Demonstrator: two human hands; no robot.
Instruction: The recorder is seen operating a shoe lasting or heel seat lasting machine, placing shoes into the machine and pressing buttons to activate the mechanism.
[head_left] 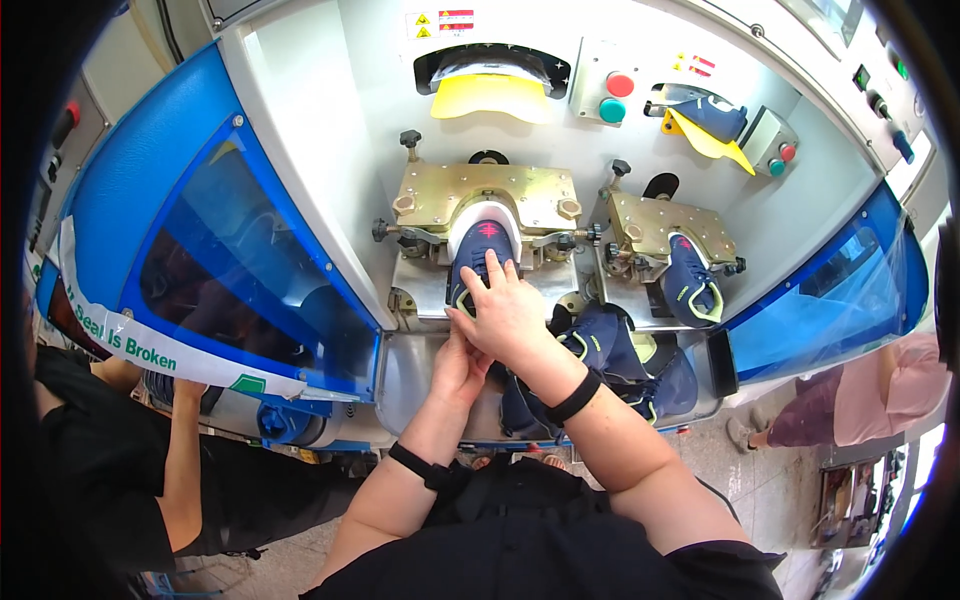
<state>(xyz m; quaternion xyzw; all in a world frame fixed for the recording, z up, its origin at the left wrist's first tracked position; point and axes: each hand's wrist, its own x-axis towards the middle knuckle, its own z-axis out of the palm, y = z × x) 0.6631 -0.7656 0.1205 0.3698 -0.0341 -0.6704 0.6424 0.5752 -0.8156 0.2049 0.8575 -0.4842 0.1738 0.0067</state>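
At the left metal fixture [430,197], the right hand [502,315], fingers spread, apparently seats the navy shoe [473,253]; the left hand [460,370] grips unclearly; next calls for careful alignment.

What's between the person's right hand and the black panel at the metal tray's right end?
In the head view, a heap of navy shoes lies between the right hand and the black panel.

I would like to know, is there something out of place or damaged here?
Only the dark blue shoes in the metal tray look untidy: they lie jumbled together at different angles. No spill or damage stands out.
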